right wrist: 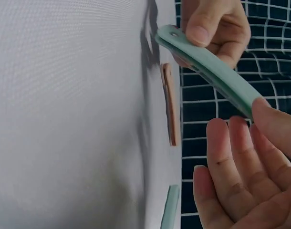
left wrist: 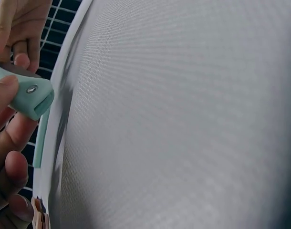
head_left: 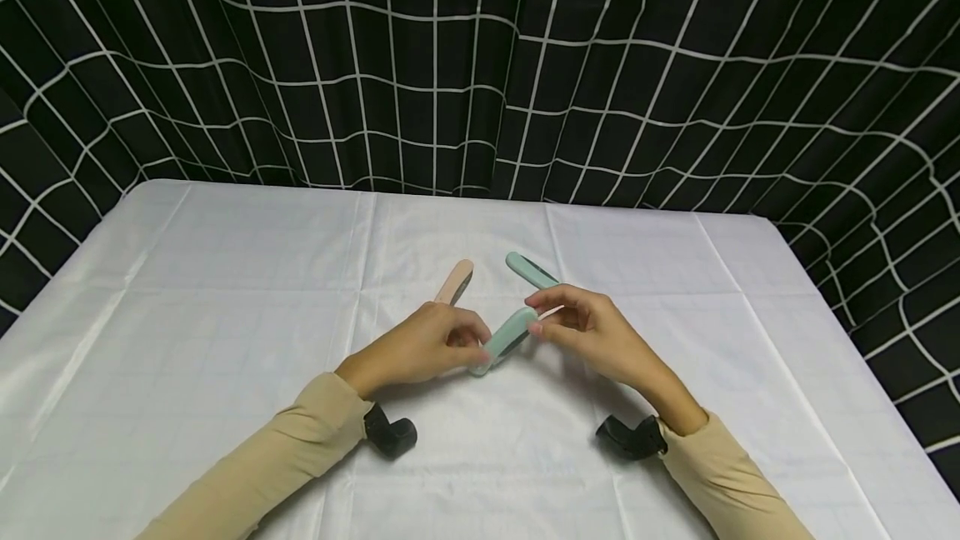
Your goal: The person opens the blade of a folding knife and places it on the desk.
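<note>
A mint-green folding tool (head_left: 512,335) with a dark inner part is held above the white table, slanting up to the right. A metal rivet shows at its near end in the left wrist view. My left hand (head_left: 431,346) pinches that rivet end between thumb and fingers. My right hand (head_left: 592,332) pinches the far end, its thumb on the edge in the right wrist view and its other fingers spread below. Just beyond the left hand lies a pink folding tool (head_left: 453,280), partly hidden. A second mint-green one (head_left: 531,269) lies beyond the right hand, partly covered.
White cloth (head_left: 225,290) with fold creases covers the table. Behind and along the sides hangs a black curtain (head_left: 420,65) with a white grid. Black wrist mounts (head_left: 392,433) sit at both beige sleeves (head_left: 277,457).
</note>
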A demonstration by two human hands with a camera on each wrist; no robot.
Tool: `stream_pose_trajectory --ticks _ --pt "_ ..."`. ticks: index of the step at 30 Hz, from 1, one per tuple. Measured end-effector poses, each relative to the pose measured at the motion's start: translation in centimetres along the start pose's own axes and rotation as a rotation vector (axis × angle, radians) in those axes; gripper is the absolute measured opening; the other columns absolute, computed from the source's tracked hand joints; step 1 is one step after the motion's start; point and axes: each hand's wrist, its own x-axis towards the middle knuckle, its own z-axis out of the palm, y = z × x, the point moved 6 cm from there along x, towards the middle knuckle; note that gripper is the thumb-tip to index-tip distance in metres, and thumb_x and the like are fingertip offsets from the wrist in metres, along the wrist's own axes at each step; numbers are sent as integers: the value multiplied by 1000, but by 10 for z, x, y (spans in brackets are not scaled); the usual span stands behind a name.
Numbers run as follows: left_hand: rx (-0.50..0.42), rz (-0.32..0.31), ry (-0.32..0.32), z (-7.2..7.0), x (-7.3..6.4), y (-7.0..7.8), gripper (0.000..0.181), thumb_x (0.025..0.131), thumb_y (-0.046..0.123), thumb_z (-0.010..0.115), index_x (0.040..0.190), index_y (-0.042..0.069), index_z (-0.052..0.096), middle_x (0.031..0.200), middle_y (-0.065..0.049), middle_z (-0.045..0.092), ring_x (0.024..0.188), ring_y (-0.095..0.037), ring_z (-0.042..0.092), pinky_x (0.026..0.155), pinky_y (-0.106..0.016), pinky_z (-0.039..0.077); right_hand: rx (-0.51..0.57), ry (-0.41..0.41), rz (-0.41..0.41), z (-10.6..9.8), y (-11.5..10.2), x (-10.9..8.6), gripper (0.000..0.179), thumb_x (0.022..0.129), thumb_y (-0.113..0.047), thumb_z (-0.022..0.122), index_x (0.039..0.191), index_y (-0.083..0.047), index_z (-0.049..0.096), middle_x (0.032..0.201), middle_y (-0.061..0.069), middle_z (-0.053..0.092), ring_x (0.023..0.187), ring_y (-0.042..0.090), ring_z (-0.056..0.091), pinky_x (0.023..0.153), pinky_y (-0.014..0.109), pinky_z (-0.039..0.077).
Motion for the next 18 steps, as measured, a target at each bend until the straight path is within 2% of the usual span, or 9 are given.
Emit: stream_pose_trajectory --ticks 3,10,15,18 --pt "-4 -4 14 -1 0 0 14 89 17 73 100 9 72 80 4 73 67 -3 54 64 -18 43 16 -7 13 2 0 1 27 94 -5 65 118 7 61 106 22 70 89 11 71 81 24 55" --pt "-8 -3 35 -1 0 1 18 88 19 76 101 9 70 85 1 75 73 -3 59 70 -19 47 37 1 22 6 -1 1 17 97 -6 62 106 8 62 97 22 72 85 16 73 82 31 58" --pt "-32 4 79 -3 0 4 17 91 21 72 104 11 70 87 1 75 77 -5 61 74 -21 48 -8 -6 15 9 -3 0 14 97 -9 62 103 3 65 92 16 74 84 17 73 81 27 56" --pt "-75 -1 95 -3 0 6 17 93 22 70 106 12 69 87 -2 76 76 -7 62 72 -23 50 -49 -25 13 12 -6 -1 11 96 -12 64 100 -3 68 89 13 75 85 20 72 81 26 54"
